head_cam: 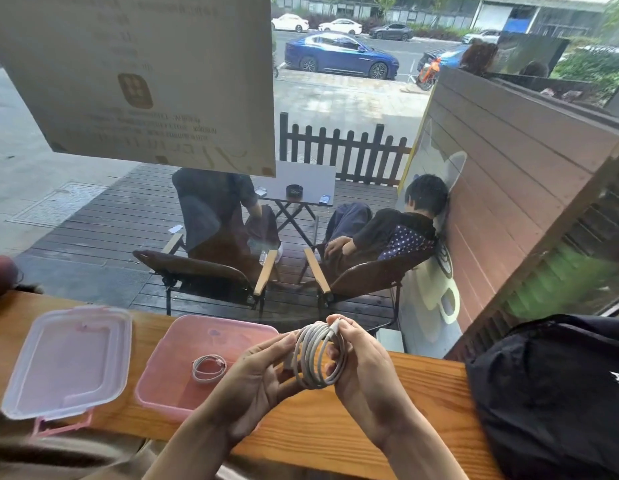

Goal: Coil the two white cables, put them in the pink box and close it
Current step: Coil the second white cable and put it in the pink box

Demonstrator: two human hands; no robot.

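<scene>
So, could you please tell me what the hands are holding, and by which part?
Both hands hold the coiled white cable by opposite sides of its loops, the right fingers pinching the top.

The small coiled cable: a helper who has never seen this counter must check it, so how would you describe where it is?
On the wooden counter by the window stands the open pink box, with its clear lid lying to the left. The small coiled cable lies alone on the box's floor. Unlike the larger coil held in the hands, it is thinner and nobody touches it.

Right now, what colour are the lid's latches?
Pink, on the clear lid; one latch shows best in the head view.
</scene>
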